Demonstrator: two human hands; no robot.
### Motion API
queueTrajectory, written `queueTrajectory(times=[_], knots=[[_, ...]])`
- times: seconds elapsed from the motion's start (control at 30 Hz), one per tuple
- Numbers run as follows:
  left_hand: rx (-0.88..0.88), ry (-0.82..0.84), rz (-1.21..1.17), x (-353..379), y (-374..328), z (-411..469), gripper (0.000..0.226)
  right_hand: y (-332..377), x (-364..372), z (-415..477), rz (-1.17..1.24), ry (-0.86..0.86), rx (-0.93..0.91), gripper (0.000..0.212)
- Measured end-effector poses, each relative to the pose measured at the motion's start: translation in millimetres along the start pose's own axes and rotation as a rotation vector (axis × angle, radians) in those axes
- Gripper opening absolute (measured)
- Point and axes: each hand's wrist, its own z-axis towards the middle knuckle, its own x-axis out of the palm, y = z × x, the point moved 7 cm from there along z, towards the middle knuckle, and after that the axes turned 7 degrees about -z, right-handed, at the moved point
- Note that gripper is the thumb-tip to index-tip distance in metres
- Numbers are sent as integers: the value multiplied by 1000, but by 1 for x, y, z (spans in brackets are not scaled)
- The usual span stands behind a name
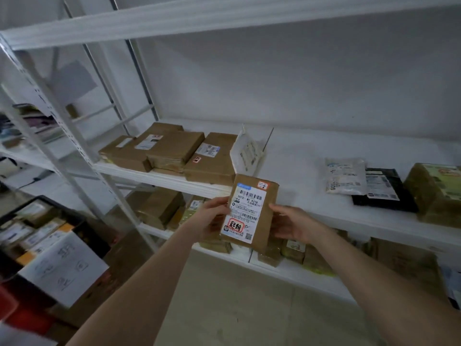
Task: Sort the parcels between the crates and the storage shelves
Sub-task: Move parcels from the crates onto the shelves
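I hold a small brown cardboard parcel [259,221] with a white shipping label and a red sticker, upright in front of the white storage shelf [311,211]. My left hand [212,217] grips its left edge and my right hand [291,223] grips its right edge. On the middle shelf behind it lie several brown parcels [174,151] in a stack at the left, and a white padded envelope [247,151] leans upright beside them. A black crate [82,226] full of parcels stands low at the left.
At the right of the middle shelf lie a white bag [345,176], a black bag [384,191] and a taped brown box [436,191]. The lower shelf [274,268] holds more brown parcels. A red crate [22,313] and a white paper sheet [64,268] are at the lower left.
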Motion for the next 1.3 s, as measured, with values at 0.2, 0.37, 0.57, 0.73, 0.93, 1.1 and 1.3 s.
queueTrajectory(times=[0.2, 0.37, 0.57, 0.73, 0.93, 1.1, 1.3], knots=[[-15, -109, -45, -106, 14, -20, 38, 4, 108, 25, -47, -32, -12, 35], [22, -252, -114, -215, 15, -47, 39, 12, 224, 50, -49, -38, -34, 16], [61, -379, -151, -345, 14, -89, 38, 14, 368, 83, -79, 41, -54, 18], [52, -503, -221, -427, 22, -116, 34, 22, 460, 108, -145, 138, -59, 29], [21, -634, -327, -511, 29, -131, 32, 29, 556, 150, -199, 234, -28, 26], [13, -747, -403, -593, 24, -118, 33, 43, 642, 207, -264, 348, -7, 26], [-10, -811, -437, -678, 12, -82, 45, 62, 726, 285, -335, 425, 63, 26]])
